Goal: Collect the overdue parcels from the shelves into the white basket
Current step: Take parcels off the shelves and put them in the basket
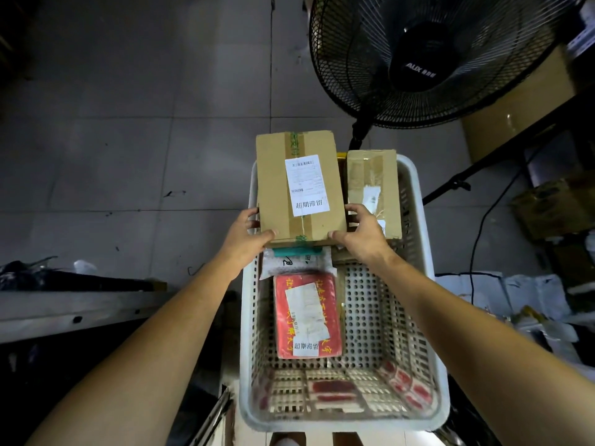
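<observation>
Holding a taped cardboard box by its two near corners: with the left hand curled round the left corner, thumb on top and fingers down the side, and with the right hand clasping the right corner the same way. On the box's top face, a white shipping label with a printed overdue strip. Held over the far end of the white basket, far edge overhanging the rim; cannot tell whether resting on anything beneath.

Just beside it to the right, a smaller cardboard box, already in the basket's far right corner. Nearer, on the basket floor, a white mailer bag with green tape, partly under the held box, and a red parcel bearing the same overdue strip. Beyond the basket, a black standing fan on grey floor tiles.

Most likely the placing step: parcel over the basket, not yet let go. Next, probably: lower it level into the far left space, keep clear of the neighbouring box, ease both grips off once settled.
</observation>
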Demonstrator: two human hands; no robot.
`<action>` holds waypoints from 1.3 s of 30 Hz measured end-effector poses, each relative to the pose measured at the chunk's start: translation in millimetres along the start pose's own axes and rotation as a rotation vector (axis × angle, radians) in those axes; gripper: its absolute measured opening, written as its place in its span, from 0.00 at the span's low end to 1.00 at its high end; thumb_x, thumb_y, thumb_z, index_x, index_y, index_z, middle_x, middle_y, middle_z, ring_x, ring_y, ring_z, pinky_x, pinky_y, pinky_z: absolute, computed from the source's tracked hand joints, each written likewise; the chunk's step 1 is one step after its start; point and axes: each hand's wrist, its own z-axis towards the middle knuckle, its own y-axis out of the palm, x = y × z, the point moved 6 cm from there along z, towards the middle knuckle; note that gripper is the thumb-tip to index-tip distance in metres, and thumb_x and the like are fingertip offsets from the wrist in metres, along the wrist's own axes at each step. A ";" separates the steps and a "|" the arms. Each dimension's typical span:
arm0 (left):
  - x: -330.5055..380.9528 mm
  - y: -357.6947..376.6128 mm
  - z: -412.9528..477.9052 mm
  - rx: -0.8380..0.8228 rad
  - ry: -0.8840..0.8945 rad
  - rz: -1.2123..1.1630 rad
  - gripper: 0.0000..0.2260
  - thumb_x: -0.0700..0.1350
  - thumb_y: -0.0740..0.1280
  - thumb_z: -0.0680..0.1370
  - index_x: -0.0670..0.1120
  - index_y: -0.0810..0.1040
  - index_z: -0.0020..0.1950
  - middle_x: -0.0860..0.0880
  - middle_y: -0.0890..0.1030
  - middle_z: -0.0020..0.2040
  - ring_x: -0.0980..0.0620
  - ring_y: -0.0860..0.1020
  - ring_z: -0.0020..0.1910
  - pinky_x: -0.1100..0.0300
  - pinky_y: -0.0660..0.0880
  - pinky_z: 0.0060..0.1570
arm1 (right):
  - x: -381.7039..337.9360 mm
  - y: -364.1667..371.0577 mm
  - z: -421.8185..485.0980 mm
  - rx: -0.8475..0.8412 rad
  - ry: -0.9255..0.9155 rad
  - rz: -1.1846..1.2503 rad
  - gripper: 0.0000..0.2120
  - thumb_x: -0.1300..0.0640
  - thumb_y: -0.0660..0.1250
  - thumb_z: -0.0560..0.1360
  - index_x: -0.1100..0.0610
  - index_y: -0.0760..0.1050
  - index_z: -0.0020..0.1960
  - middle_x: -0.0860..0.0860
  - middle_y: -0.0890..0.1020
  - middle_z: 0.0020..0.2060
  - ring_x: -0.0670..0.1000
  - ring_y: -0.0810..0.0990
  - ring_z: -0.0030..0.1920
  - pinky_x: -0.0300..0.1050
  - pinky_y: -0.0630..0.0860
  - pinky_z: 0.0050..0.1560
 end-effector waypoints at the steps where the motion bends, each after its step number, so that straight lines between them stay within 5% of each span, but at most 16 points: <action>1: 0.6 -0.5 -1.0 -0.006 -0.002 0.016 0.33 0.38 0.74 0.75 0.48 0.63 0.77 0.43 0.72 0.71 0.44 0.76 0.64 0.58 0.81 0.49 | -0.6 -0.2 -0.9 -0.003 -0.001 -0.012 0.35 0.61 0.76 0.70 0.50 0.65 0.72 0.45 0.74 0.51 0.56 0.81 0.55 0.57 0.80 0.56; 4: 6.6 -3.0 -4.0 -0.011 -0.005 0.128 0.31 0.38 0.72 0.76 0.48 0.64 0.77 0.45 0.76 0.66 0.48 0.80 0.57 0.51 0.80 0.56 | -10.1 -4.2 -2.0 -0.033 -0.015 -0.082 0.32 0.60 0.75 0.72 0.51 0.65 0.72 0.47 0.76 0.55 0.57 0.81 0.54 0.57 0.81 0.54; 8: 23.4 -12.0 -13.3 0.005 -0.008 0.277 0.22 0.37 0.67 0.78 0.47 0.71 0.72 0.47 0.80 0.57 0.54 0.78 0.43 0.55 0.78 0.48 | -37.8 -21.5 -11.5 -0.107 -0.016 -0.234 0.22 0.57 0.70 0.76 0.55 0.69 0.68 0.54 0.81 0.53 0.54 0.82 0.49 0.51 0.82 0.48; 14: 78.2 -22.4 -40.1 0.020 0.144 0.616 0.17 0.41 0.67 0.79 0.47 0.74 0.68 0.48 0.78 0.54 0.48 0.78 0.51 0.57 0.75 0.52 | -97.3 -58.3 -44.6 -0.098 -0.128 -0.686 0.24 0.52 0.68 0.77 0.56 0.68 0.71 0.56 0.77 0.63 0.57 0.76 0.60 0.48 0.73 0.59; 18: 119.1 -31.8 -66.8 0.078 0.213 0.745 0.15 0.45 0.69 0.78 0.49 0.76 0.64 0.45 0.80 0.57 0.43 0.79 0.54 0.49 0.76 0.58 | -134.9 -77.2 -76.0 -0.041 -0.209 -0.797 0.22 0.53 0.67 0.77 0.56 0.70 0.70 0.57 0.78 0.62 0.58 0.78 0.58 0.46 0.75 0.54; 22: 149.3 -39.9 -104.0 0.147 0.251 0.839 0.16 0.52 0.68 0.78 0.54 0.75 0.66 0.48 0.80 0.57 0.45 0.79 0.54 0.51 0.77 0.57 | -160.0 -87.9 -108.0 -0.002 -0.277 -0.870 0.21 0.51 0.67 0.76 0.55 0.71 0.67 0.58 0.79 0.60 0.60 0.77 0.58 0.52 0.76 0.58; 26: 160.3 -41.0 -148.9 0.178 0.229 0.901 0.19 0.55 0.66 0.78 0.55 0.73 0.68 0.49 0.79 0.62 0.45 0.78 0.59 0.51 0.75 0.61 | -173.9 -83.7 -137.0 -0.038 -0.371 -0.880 0.25 0.50 0.67 0.76 0.53 0.69 0.71 0.56 0.78 0.64 0.58 0.76 0.61 0.48 0.73 0.57; 39: 53.4 -62.0 -357.8 0.480 -0.046 0.762 0.17 0.54 0.66 0.79 0.53 0.74 0.67 0.46 0.79 0.62 0.44 0.78 0.58 0.50 0.77 0.58 | -155.8 -7.8 -261.9 -0.331 -0.706 -0.998 0.25 0.51 0.68 0.76 0.56 0.70 0.71 0.57 0.76 0.66 0.59 0.75 0.65 0.46 0.71 0.61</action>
